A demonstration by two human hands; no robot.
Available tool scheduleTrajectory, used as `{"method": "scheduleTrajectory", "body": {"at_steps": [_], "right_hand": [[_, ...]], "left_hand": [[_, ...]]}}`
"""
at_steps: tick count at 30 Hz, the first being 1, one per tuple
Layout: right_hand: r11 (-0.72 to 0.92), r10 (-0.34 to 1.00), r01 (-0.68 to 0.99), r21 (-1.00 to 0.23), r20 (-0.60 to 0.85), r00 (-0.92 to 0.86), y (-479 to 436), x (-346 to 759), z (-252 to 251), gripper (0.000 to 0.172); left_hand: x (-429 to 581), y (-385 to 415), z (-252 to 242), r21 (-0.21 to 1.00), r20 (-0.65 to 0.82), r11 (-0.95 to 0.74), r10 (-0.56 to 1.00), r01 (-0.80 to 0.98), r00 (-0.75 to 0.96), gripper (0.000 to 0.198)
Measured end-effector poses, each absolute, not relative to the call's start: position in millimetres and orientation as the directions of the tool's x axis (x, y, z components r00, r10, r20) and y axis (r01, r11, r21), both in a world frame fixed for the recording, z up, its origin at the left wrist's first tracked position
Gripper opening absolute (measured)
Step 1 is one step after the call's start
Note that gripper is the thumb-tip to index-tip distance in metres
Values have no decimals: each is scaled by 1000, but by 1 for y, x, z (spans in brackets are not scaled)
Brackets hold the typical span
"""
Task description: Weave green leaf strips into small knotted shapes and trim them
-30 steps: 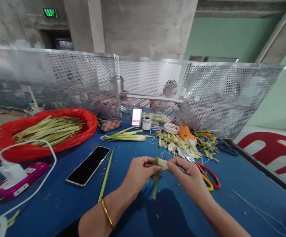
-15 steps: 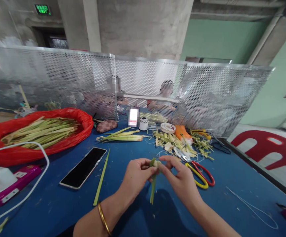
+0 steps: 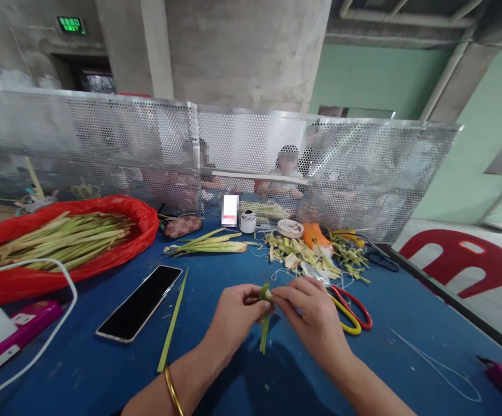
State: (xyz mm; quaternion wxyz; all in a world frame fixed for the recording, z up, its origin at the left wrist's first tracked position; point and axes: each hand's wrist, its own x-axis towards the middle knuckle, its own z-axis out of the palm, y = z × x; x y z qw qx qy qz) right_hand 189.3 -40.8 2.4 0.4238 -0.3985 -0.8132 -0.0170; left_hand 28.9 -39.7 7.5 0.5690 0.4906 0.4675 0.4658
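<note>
Both of my hands meet over the blue table (image 3: 242, 381) and pinch one short green leaf strip (image 3: 264, 329). My left hand (image 3: 235, 316), with a gold bangle on its wrist, grips the strip's top from the left. From the right, my right hand (image 3: 310, 319) closes its fingertips on the same top end, covering the pale folded part. The strip's loose green tail hangs down between the hands. Red and yellow scissors (image 3: 350, 306) lie just right of my right hand.
A black phone (image 3: 140, 301) and a long green strip (image 3: 173, 326) lie to the left. A red bag of leaves (image 3: 60, 240), a leaf bundle (image 3: 207, 245), cut scraps (image 3: 312, 257), a pink power strip (image 3: 12, 335) with white cable, and a perforated metal screen (image 3: 251, 156) with people behind it surround the work spot.
My right hand has slid leftward over the strip's pale end, which no longer shows. The hands are closer together. The camera has turned slightly right.
</note>
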Motion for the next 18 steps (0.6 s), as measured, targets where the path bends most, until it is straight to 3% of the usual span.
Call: {"method": "scheduleTrajectory", "body": {"at_steps": [5, 10, 14, 18], "right_hand": [[592, 755, 609, -528, 627, -191, -40, 183, -6, 15], [499, 851, 435, -749, 519, -83, -39, 180, -5, 16], [469, 875, 358, -807, 481, -63, -39, 181, -1, 16], [422, 899, 392, -817, 434, -64, -38, 181, -4, 16]], "left_hand": [[29, -40, 5, 995, -65, 74, 991, -72, 120, 18], [29, -40, 4, 995, -69, 76, 992, -63, 102, 18], [29, -41, 4, 996, -63, 69, 992, -54, 108, 21], [31, -41, 3, 998, -53, 56, 993, -32, 105, 22]]}}
